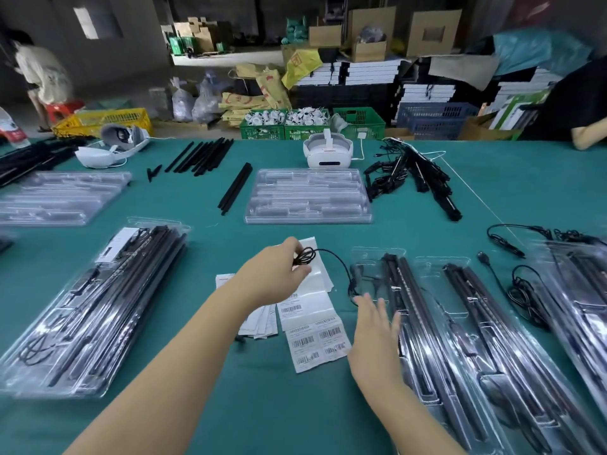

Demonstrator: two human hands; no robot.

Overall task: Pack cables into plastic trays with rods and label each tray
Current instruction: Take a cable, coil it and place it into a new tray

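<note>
My left hand (279,274) pinches a small coil of black cable (303,256) above the label sheets (315,336) in the middle of the green table. The cable's free length arcs right and down into the nearest plastic tray (364,257), which holds black rods (407,310). My right hand (374,336) hovers flat with straight fingers at that tray's left edge, holding nothing. A second tray with rods (486,316) lies just right of it.
A stack of packed trays (92,310) lies at the left, more trays (578,290) with loose cables (525,290) at the right. An empty tray (308,197), loose rods (200,156), a cable pile (407,172) and two white headsets (328,152) sit farther back.
</note>
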